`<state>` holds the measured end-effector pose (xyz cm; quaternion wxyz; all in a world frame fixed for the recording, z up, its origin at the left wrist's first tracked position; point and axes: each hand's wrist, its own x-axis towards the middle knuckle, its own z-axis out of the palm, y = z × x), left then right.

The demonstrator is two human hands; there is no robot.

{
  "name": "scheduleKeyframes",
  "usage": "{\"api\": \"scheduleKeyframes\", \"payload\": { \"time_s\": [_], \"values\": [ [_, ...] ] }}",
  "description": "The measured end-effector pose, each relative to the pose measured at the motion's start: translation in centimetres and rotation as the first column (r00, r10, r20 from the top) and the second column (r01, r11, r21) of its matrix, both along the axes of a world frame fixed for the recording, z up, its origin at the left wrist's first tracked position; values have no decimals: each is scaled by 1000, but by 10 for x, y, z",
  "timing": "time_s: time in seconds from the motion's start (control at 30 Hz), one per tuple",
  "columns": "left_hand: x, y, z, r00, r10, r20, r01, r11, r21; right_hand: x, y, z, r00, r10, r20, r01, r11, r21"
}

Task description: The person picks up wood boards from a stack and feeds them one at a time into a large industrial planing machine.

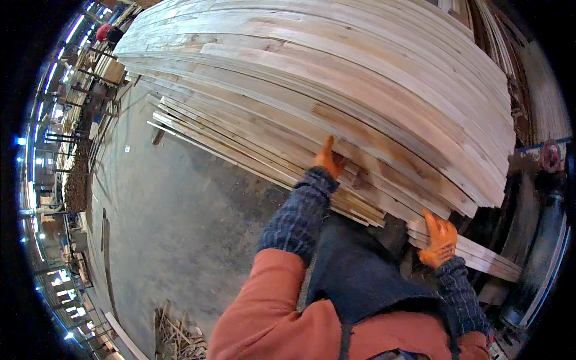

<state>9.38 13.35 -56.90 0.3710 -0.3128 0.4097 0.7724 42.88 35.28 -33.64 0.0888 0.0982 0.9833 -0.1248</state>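
A wide stack of pale wooden boards [372,78] fills the upper part of the view. My left hand [330,161], in an orange glove, rests at the stack's near side with thumb and fingers apart against a brown-stained board [384,180]. Farther right, my right hand [441,241], gloved the same way, is by the boards' near right ends, its fingers spread. Short board ends [489,258] stick out beside that hand. Below my left wrist lie narrower strips [354,204], partly hidden by my sleeve.
Grey concrete floor [192,210] spreads to the left. Scrap sticks [177,330] lie in a heap at the lower left. Lumber piles [78,150] line the far left, where a person in a red top [105,33] bends. A dark cylindrical machine part [540,258] stands at right.
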Motion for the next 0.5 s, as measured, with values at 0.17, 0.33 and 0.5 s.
{"api": "scheduleKeyframes", "payload": {
  "time_s": [0.17, 0.33, 0.5],
  "values": [
    [4, 33, -28, 986, 169, 2, -165, 964, -208, -24, -21, 27, 983, -83, -162, 51, 980, -190],
    [33, 3, -31, 988, 153, 9, -145, 953, -267, -87, -42, 37, 945, -91, -314, 5, 965, -263],
    [39, -50, 14, 989, -99, -108, 52, 927, -371, -157, -48, 22, 921, 159, -356, -155, 987, 39]
  ]
}}
